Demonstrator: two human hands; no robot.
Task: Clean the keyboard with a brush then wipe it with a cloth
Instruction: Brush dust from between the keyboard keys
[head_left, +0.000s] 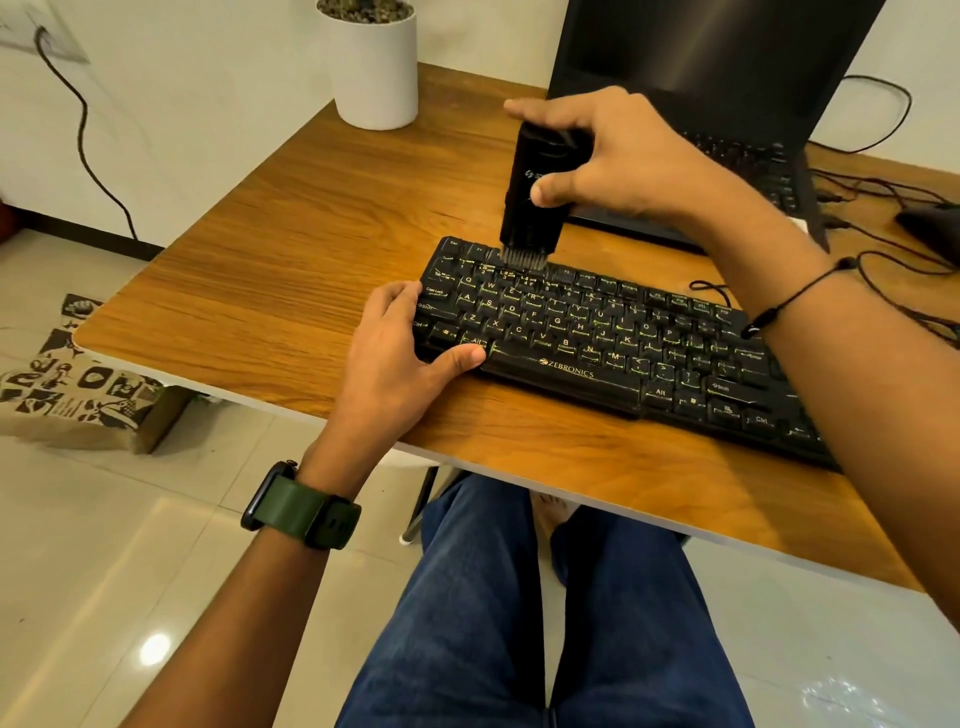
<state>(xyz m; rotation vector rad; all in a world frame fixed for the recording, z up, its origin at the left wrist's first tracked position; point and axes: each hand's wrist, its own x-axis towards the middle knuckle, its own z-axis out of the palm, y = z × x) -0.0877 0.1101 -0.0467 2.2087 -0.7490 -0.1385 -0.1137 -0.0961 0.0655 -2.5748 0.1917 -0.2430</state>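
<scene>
Currently, the black rectangular plastic keyboard (597, 332) with pale yellow-green legends lies slantwise on the wood-grain surface (270, 249), its left end farther from the person than its right end. The right hand (618, 156) holds the black, upright, block-shaped brush (537, 192) from above: grip curled round the body, thumb across the front face, fingers over the top and behind it. The brush's short grey bristles (523, 258) point down and touch the upper-left key rows, near the number keys.

The left hand (400, 353) steadies the keyboard at its left end. Fingers wrap the left edge beside Caps Lock and Shift; the thumb presses the front edge by the Alt key. Grip state: pinching the keyboard's corner between thumb and fingers. A dark watch with an olive-green strap (301, 512) sits on the left wrist; a thin black cord bracelet (795, 299) on the right wrist.

Behind the keyboard stands an open black laptop (717, 78), screen dark. A white cylindrical pot (375, 73) topped with pebbles stands at the far left corner of the surface. Dark cables (883, 192) run along the right side near a black mouse (935, 228), partly cut off by the frame edge.

Below the surface: blue denim trousers (498, 597), pale glossy tiled floor (130, 571), and a patterned beige bag (72, 384) on the floor at left. No cloth identified in view.
</scene>
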